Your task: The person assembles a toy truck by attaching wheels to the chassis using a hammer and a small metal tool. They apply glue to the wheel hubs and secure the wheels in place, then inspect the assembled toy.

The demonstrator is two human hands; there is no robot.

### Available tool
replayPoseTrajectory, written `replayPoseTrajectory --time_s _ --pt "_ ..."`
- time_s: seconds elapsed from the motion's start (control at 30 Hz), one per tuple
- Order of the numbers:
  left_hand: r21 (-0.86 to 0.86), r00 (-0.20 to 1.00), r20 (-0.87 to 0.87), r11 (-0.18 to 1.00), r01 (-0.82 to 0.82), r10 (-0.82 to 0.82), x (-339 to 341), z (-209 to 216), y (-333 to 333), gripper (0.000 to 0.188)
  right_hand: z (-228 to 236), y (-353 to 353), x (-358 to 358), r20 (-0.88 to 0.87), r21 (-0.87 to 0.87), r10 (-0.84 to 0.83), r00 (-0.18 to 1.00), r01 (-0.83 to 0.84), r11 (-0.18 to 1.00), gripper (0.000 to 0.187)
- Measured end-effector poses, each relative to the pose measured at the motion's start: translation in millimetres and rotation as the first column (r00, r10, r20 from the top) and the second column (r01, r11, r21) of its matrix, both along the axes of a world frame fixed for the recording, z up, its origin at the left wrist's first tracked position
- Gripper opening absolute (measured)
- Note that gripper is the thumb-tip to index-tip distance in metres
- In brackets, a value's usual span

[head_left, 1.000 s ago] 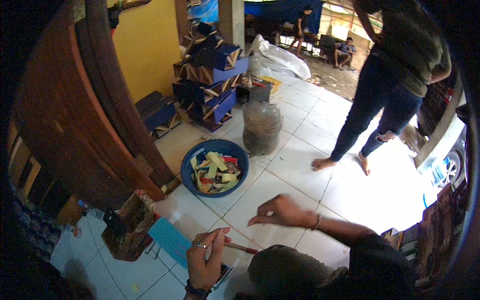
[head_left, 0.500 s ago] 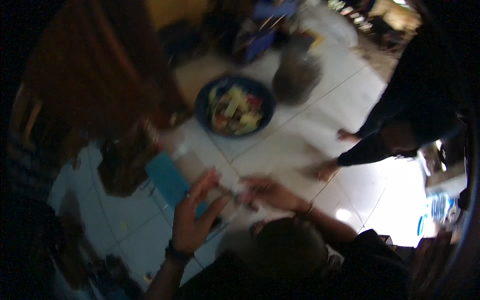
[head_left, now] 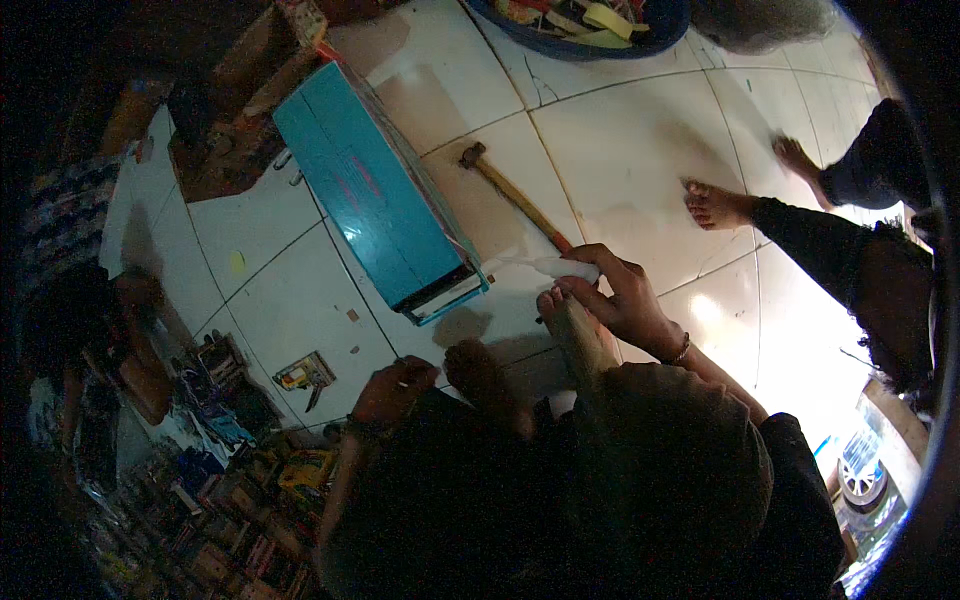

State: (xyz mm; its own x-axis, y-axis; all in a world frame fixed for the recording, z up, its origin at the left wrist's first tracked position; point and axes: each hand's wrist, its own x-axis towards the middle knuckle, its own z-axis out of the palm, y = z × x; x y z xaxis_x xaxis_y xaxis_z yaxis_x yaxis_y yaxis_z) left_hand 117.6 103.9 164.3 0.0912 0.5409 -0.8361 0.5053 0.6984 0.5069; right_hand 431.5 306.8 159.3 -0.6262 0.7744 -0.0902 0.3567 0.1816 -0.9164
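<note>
My right hand [head_left: 632,308] is closed around a small white squeeze bottle [head_left: 572,268] with a narrow nozzle, held above my bare foot. The nozzle points left, toward the near end of a turquoise box-like piece [head_left: 370,190] on the tiles, apart from it. A hammer [head_left: 515,200] with a wooden handle lies on the floor just beyond the bottle, its handle end hidden by my hand. My left hand [head_left: 395,392] is low beside my other foot, fingers curled in shadow; what they hold, if anything, is too dark to make out.
A blue basin [head_left: 590,45] of mixed pieces stands at the top, beside a greyish bag [head_left: 765,22]. Another person's bare feet [head_left: 715,205] are on the right. A small packet [head_left: 305,378] lies on the left, with a crowded pile of goods [head_left: 240,510] at lower left.
My view has tilted down, and the basin sits higher in it. My hands, close together before, are now apart: the left low by my foot, the right with the white bottle.
</note>
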Motion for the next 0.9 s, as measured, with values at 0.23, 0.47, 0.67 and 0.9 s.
replayPoseTrajectory --time_s 0.23,0.47,0.67,0.9 --pt "-0.357 0.940 0.341 0.923 0.141 -0.011 23 -40 -39 0.053 -15 -11 -4 -0.011 0.074 -0.084 0.996 0.084 0.994 0.029" --pt "-0.175 0.955 0.205 0.952 0.252 -0.215 16 -44 -41 0.059 -16 -10 -18 -0.035 0.129 -0.043 0.998 0.047 0.991 0.025" --pt "-0.155 0.964 0.147 0.957 0.245 -0.223 21 -58 -47 0.061 -17 -7 -27 -0.051 0.205 0.004 0.999 0.007 0.979 0.023" --pt "-0.152 0.970 0.174 0.969 0.196 -0.169 26 -64 -50 0.064 -16 -7 -29 -0.034 0.203 -0.004 0.999 0.011 0.979 0.020"
